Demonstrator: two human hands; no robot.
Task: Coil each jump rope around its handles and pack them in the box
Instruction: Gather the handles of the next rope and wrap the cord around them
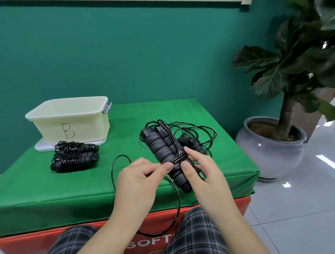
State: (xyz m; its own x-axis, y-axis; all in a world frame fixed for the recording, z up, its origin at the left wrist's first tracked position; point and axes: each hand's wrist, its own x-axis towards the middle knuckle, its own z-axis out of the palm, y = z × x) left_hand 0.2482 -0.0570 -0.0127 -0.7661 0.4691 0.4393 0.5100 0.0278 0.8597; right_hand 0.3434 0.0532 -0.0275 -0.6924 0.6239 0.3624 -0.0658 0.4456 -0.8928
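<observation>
1. We work at a green-covered worktop (48,186) with a cream box (69,118) marked B at its far left, standing on its white lid (43,146). The box is well apart from our hands, and the open cloth between leaves a free path for carrying a bundle over.
2. Two coiled jump ropes (74,155) lie just in front of the box, not yet inside. A careless reach could knock them, though they sit clear of the near edge.
3. A loose jump rope (193,137) sprawls behind the one in hand. Its loops lie close to our bundle and could snag as we wind.
4. Our right hand (201,170) has its grip clamped round the paired foam handles (164,149), held tilted above the worktop. If the thumb lifts, we judge the few turns will spring loose.
5. Our left hand (138,176) pinches the black cord (116,170), its grip closed on it. The slack hangs past the near edge toward our knees, where it may catch.
</observation>
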